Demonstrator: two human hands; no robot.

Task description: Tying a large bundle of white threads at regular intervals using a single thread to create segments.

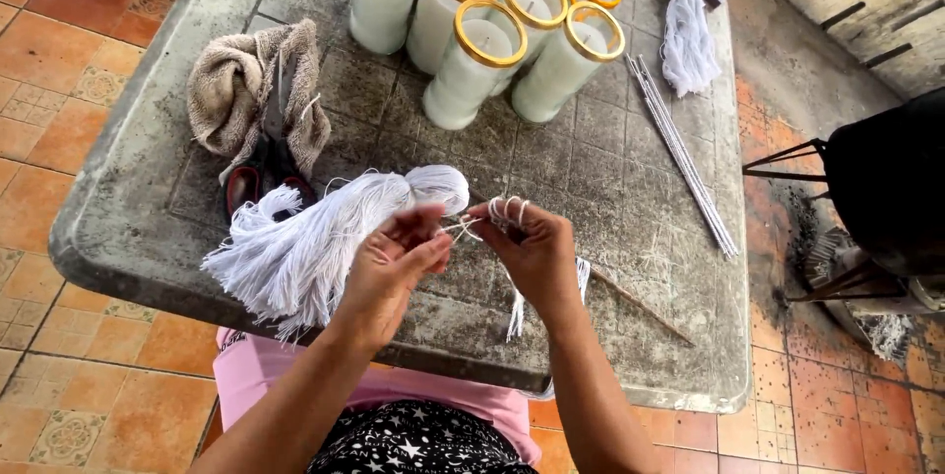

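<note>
- White wick strings (471, 226) run between both hands above the near edge of the table (610, 267); several are looped over the right hand's fingers (510, 208), with loose ends hanging down past the edge.
- The left hand (399, 262) pinches the strings between thumb and fingertips; the right hand (536, 252) has its fingers curled and slightly spread under the loops.
- Just left of the hands a large bundle of white string (315, 238) lies on the surface, partly overhanging the near edge.
- The table is grey, worn and scored in squares; it stands on an orange tiled floor (59, 31).
- Toward the far edge stand tall glass candle jars (472, 65) with gold rims, filled with white wax.
- Near the left edge lies a burlap cloth (246, 90) with scissors (271, 169) on it.
- Thin metal rods (679, 149) lie toward the right edge; a smaller string bundle (686, 31) sits near the far right corner.
</note>
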